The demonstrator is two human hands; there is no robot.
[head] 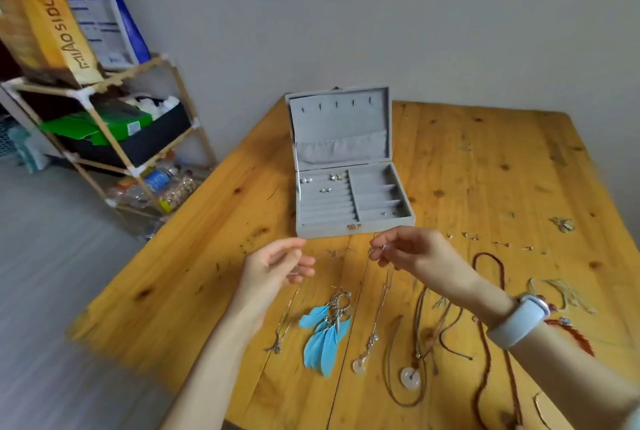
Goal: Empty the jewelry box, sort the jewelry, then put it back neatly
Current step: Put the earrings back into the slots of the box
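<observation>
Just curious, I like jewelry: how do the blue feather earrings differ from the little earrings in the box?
The feather earrings are long, blue and dangling; the stud earrings are tiny and silvery or pearly. The feather earrings lie on the table; the studs sit in the slotted rows of the open grey box. Neither is being held.

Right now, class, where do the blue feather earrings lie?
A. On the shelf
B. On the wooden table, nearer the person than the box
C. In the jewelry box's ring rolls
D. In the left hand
B: the blue feather earrings lie flat on the wooden table, on the person's side of the open jewelry box.
</observation>
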